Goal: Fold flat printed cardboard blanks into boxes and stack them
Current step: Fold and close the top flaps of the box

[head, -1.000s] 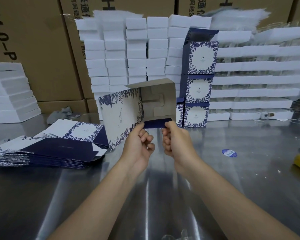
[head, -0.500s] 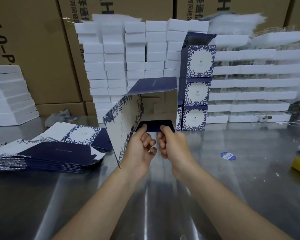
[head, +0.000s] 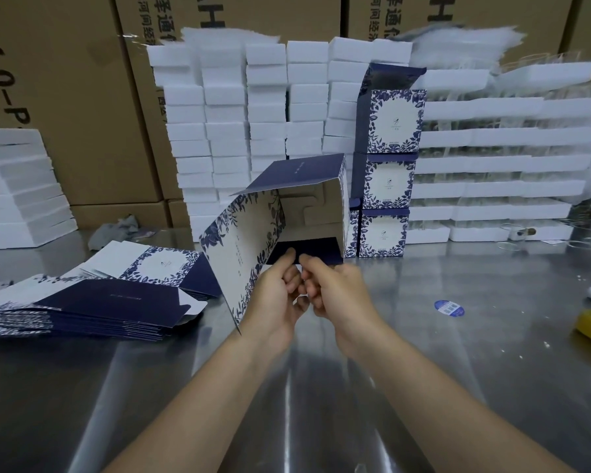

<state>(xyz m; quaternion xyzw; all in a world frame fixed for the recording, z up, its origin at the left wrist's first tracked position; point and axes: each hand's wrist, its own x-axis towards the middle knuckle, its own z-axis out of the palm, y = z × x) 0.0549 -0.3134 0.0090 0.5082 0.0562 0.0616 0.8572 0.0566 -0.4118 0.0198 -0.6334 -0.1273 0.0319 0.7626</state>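
1. What's done: right of centre, a column of finished boxes [head: 388, 180] stands three high on the steel table [head: 475, 353], the top one with its navy lid flap standing up. Another printed box shows low beside the column, mostly hidden.
2. What's left: a thick pile of flat blanks [head: 82, 302] lies at the lower left, so I judge the job nearer its start than its end.
3. The piece in work is the half-folded box [head: 307, 206] at the centre of the frame. It is opened into a tilted sleeve with its open end toward me. A navy panel forms the roof, the bare grey inside shows, and a floral panel [head: 239, 254] hangs out to the left, not yet closed.
4. My left hand [head: 273, 298] has its fingers curled and its thumb pressed onto the navy flap [head: 318, 249] at the box's near lower edge, pinching it.
5. My right hand [head: 342, 295] pinches the same flap just beside the left, thumb on top, fingers curled under. The two hands almost touch.
6. The box sits above and beyond both hands, so I hold it only by that low near edge. Whether the floral panel's bottom corner touches the table, I cannot tell.
7. I judge the step in hand to be tucking this flap. After that, the floral panel has to close and the box goes onto the column.
8. White foam blocks [head: 267, 107] and brown shipping cartons [head: 75, 97] fill the upper frame behind.
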